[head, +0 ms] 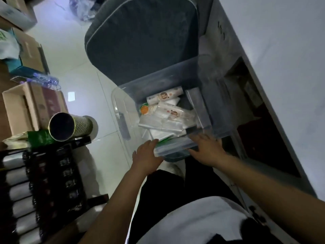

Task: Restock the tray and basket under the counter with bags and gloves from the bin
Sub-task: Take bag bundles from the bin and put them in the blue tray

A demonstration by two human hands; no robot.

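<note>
**Clear plastic bin on floor, both hands at its near end**

Clear plastic bin (123, 110) sits on the pale tiled floor (79, 76), just left of the grey surface (281, 67) that runs along the right side of the view. Inside the bin: a loose heap of packets (168, 110), some white with orange print, some flat and clear. Cannot tell which hold bags and which hold gloves.

A smaller clear tray (174, 147) lies at the bin's near end, touching its rim. Left hand (146, 155) is on the tray's left edge, fingers spread and laid flat against it. Right hand (206, 148) is on the tray's right edge, fingers partly curled over it. Whether either hand fully grips the tray cannot be told; the frame is dim and blurred.

Dark opening (260, 124) under the surface is visible to the right of the bin; its contents are too dark to make out.

Far side: a grey cushioned chair (140, 37) stands just beyond the bin. Left side: cardboard boxes (22, 110), a tube (70, 125) lying on its side, and a black crate (52, 182) nearer.
</note>
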